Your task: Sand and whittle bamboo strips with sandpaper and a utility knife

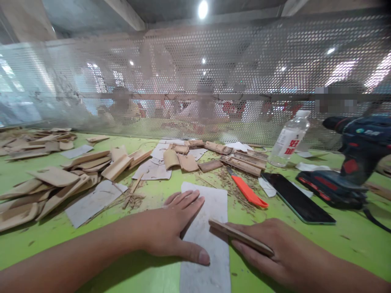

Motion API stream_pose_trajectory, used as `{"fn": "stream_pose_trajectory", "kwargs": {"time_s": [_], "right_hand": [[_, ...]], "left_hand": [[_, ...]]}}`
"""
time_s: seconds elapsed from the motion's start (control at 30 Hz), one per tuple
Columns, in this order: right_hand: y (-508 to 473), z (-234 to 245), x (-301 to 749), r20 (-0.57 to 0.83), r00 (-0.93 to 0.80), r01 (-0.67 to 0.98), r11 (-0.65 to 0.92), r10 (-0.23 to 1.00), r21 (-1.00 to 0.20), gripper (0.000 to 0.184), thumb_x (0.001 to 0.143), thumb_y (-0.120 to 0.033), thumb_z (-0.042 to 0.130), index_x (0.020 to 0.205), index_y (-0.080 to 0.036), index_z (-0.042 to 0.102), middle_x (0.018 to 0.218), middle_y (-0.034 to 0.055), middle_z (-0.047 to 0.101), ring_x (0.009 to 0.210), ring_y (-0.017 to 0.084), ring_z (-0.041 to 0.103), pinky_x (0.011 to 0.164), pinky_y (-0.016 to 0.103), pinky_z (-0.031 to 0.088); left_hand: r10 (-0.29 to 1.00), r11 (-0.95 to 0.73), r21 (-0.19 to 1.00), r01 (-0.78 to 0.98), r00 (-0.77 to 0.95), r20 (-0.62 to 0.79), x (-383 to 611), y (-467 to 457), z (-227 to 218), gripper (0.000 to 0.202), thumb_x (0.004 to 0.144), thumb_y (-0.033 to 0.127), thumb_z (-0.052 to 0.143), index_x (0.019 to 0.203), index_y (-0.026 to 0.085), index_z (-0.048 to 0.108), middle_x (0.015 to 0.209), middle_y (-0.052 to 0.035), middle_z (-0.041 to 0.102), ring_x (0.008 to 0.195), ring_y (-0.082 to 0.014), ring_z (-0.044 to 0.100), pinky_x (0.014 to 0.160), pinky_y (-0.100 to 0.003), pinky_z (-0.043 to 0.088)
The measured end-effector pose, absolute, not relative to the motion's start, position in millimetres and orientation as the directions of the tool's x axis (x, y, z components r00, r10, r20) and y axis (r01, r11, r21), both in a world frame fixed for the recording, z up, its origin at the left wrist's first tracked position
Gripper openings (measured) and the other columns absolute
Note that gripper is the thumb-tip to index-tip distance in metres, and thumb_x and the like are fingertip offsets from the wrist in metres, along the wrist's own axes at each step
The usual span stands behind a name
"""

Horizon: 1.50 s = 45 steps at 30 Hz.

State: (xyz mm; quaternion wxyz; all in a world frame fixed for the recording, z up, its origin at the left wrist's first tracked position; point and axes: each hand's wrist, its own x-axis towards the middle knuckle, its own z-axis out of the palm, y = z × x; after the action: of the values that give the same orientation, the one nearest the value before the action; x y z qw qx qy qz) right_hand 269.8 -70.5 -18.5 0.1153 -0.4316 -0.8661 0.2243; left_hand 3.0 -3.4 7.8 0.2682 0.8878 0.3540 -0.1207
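My left hand (175, 224) lies flat with its fingers spread, partly over a long strip of greyish-white paper (207, 280) on the green tabletop. Between the thumb and fingers of my right hand (275, 244) is a thin piece of bamboo (241, 236), held on edge above the paper's right side. Whether its lower edge touches the paper I cannot tell. Beyond the paper lies a utility knife (249, 190) with an orange handle, its blade end pointing away among brown shavings.
Many bamboo pieces (58, 177) are heaped at the left, and more bamboo (244, 160) lies at the back. On the right are a phone (297, 199), a clear bottle (290, 140) and a cordless drill (357, 162). Behind the table stands a perforated metal screen (171, 81), with people beyond it.
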Motion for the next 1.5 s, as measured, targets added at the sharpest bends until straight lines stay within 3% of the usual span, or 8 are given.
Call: {"fn": "stream_pose_trajectory", "kwargs": {"time_s": [0.17,0.47,0.77,1.13,1.5], "right_hand": [[-69.7,-19.5,268.8,-0.023,-0.612,0.704,0.531,0.791,-0.472,0.038,0.107,-0.036,0.038,0.127,-0.030,0.070,0.094,0.0031,0.079,0.072,0.018,0.070,0.068,0.026,0.048],[-70.3,-15.6,267.8,-0.013,-0.606,0.700,0.526,0.795,-0.483,0.043,0.107,-0.037,0.039,0.144,-0.034,0.061,0.095,0.0029,0.079,0.070,0.017,0.070,0.068,0.025,0.050],[-70.9,-17.2,268.5,0.033,-0.583,0.674,0.506,0.812,-0.539,0.038,0.105,-0.041,0.045,0.130,-0.032,0.072,0.090,0.0040,0.081,0.070,0.020,0.071,0.071,0.028,0.054],[-70.0,-19.9,270.7,0.037,-0.580,0.674,0.505,0.814,-0.539,0.037,0.105,-0.042,0.044,0.126,-0.033,0.073,0.088,0.0035,0.080,0.069,0.020,0.070,0.070,0.028,0.053],[-69.8,-19.7,269.8,-0.001,-0.603,0.700,0.528,0.798,-0.480,0.035,0.105,-0.034,0.042,0.124,-0.031,0.071,0.090,0.0018,0.079,0.069,0.018,0.070,0.064,0.025,0.047]], "left_hand": [[0.567,-0.604,0.406,0.686,0.728,-0.386,2.1,-3.5,6.4,0.126,0.080,0.090,0.053,0.166,0.013,0.004,0.168,-0.0160,-0.006,0.156,-0.0378,-0.005,0.125,-0.057,0.014],[0.570,-0.600,0.399,0.694,0.720,-0.396,2.9,-4.8,7.9,0.126,0.081,0.089,0.053,0.165,0.011,0.004,0.168,-0.0166,-0.006,0.156,-0.0377,-0.005,0.126,-0.055,0.013],[0.571,-0.598,0.399,0.695,0.719,-0.397,2.8,-4.7,7.6,0.127,0.079,0.091,0.053,0.166,0.013,0.003,0.168,-0.0147,-0.009,0.156,-0.0382,-0.005,0.125,-0.056,0.013],[0.567,-0.602,0.416,0.681,0.732,-0.378,2.3,-3.3,5.0,0.124,0.081,0.089,0.054,0.166,0.013,0.004,0.168,-0.0168,-0.009,0.155,-0.0397,-0.005,0.124,-0.060,0.013],[0.570,-0.601,0.404,0.690,0.724,-0.390,1.6,-3.7,4.6,0.124,0.080,0.090,0.052,0.166,0.015,0.003,0.168,-0.0144,-0.010,0.155,-0.0397,-0.007,0.125,-0.059,0.013]]}}
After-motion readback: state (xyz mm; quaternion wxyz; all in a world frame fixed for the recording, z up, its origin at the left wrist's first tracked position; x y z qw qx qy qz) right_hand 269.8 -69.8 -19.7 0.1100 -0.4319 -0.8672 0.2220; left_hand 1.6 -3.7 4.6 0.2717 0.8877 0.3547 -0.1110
